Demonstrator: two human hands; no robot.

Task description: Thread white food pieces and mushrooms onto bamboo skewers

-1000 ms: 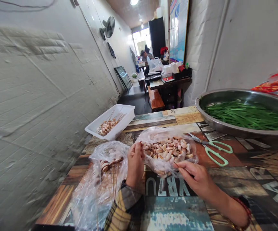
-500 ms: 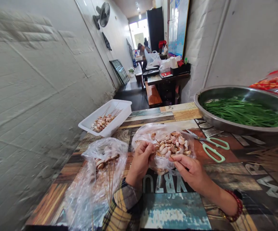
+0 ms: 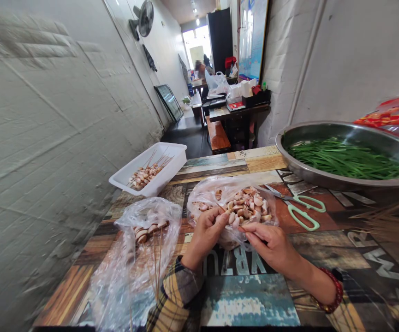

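Note:
My left hand (image 3: 210, 233) is closed in a pinch at the near edge of a clear plastic bag (image 3: 206, 186) of garlic cloves (image 3: 247, 203). A thin bamboo skewer (image 3: 221, 207) pokes out above its fingertips; whether a clove is pinched there too is hidden. Just to the right, my right hand (image 3: 271, 246) pinches the skewer's other end between thumb and fingers, most of it covered. Left of my hands lies another clear bag (image 3: 126, 267) with sliced mushroom-like pieces (image 3: 147, 230) and loose bamboo skewers (image 3: 157, 263) on it.
A white plastic tray (image 3: 175, 163) holds skewered garlic at the back left. Green-handled scissors (image 3: 306, 212) lie right of the garlic bag. Behind them stands a steel basin (image 3: 324, 180) of green chives. More skewers (image 3: 393, 219) show at the right edge. A person sits far back.
My left hand has shifted right, closer to my right hand and onto the skewer. The whole view has moved slightly; the bags, tray and scissors stay put on the table.

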